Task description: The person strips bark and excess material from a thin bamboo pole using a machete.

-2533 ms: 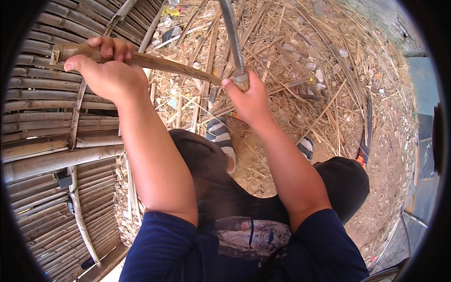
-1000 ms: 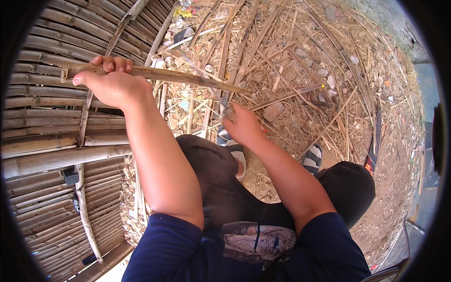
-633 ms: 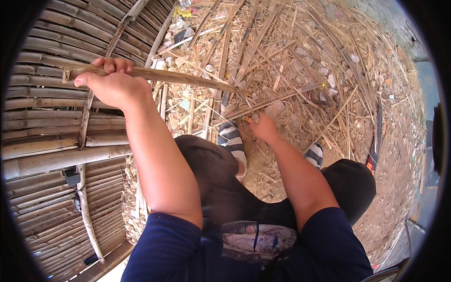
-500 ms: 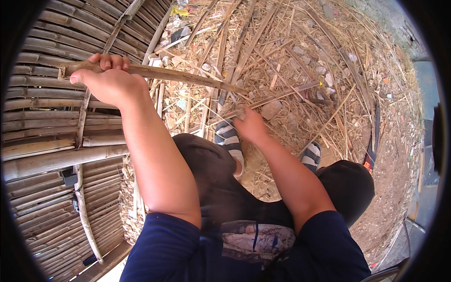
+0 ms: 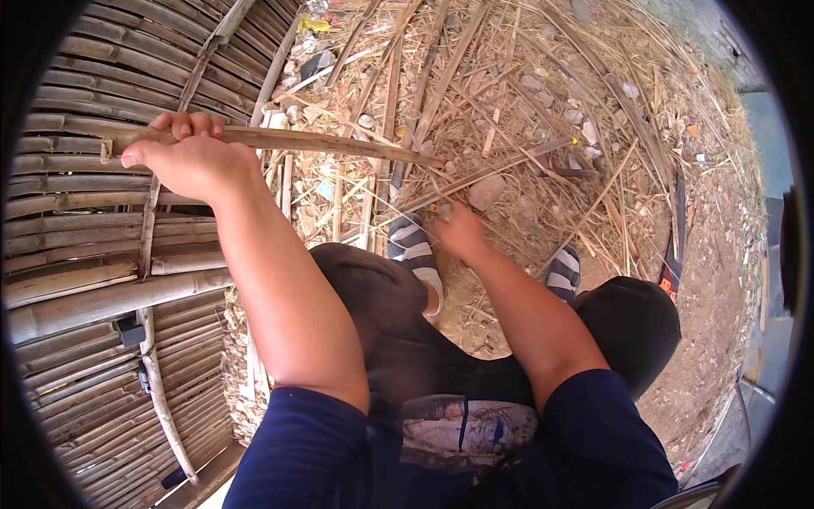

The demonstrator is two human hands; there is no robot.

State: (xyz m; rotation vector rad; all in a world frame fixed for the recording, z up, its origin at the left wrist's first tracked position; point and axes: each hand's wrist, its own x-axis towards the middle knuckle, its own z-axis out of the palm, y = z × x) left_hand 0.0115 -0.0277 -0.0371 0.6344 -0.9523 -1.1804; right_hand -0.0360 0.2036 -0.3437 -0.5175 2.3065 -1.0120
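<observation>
My left hand (image 5: 191, 161), raised at the left, is wrapped around a split bamboo strip (image 5: 339, 146). The strip lies almost level, one end just past my thumb and its narrower end over the littered ground between my hands. Low in front of my left foot, my right hand (image 5: 460, 233) is closed. A small bit of bright colour shows beside its fingers, but what they hold is hidden. Just beyond that hand, another thin bamboo strip (image 5: 500, 176) slants across the ground.
A bamboo slat wall (image 5: 76, 191) rises on the left, with a pole (image 5: 161, 399) fixed across it. Straw, loose bamboo strips (image 5: 449, 76) and stones (image 5: 487, 192) cover the ground ahead. My striped shoes (image 5: 410, 242) stand among them. Concrete (image 5: 716, 42) edges the far right.
My right hand has shifted slightly to the right and down. My left hand and its bamboo strip have sunk a little, the strip still in its grip.
</observation>
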